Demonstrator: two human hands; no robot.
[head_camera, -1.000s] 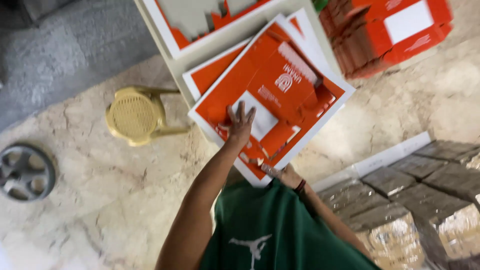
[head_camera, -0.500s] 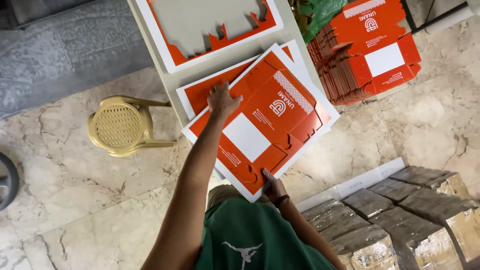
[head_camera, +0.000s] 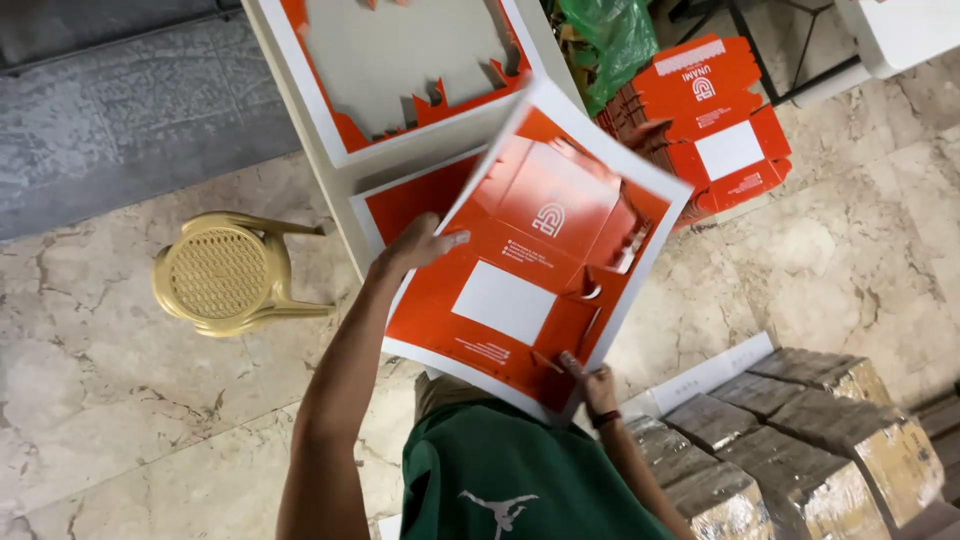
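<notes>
I hold a large orange and white die-cut cardboard sheet (head_camera: 530, 260) tilted up off the stack. My left hand (head_camera: 418, 243) grips its left edge, fingers spread over the face. At its bottom corner my right hand (head_camera: 590, 378), with a dark wristband, pinches the sheet. Beneath it lies another orange printed sheet (head_camera: 405, 200) on the pale table (head_camera: 300, 120). Farther up the table sits a sheet whose middle is punched out (head_camera: 400, 60), leaving an orange frame.
A yellow plastic stool (head_camera: 220, 272) stands left of the table on the marble floor. Stacked orange flat cartons (head_camera: 715, 130) lie at upper right beside a green plastic bag (head_camera: 610, 35). Wrapped brown bundles (head_camera: 800, 450) fill the lower right.
The top orange sheet was lying flat on the stack; now both hands have lifted and swung it up and rightwards. The view has shifted, showing more of the floor at right.
</notes>
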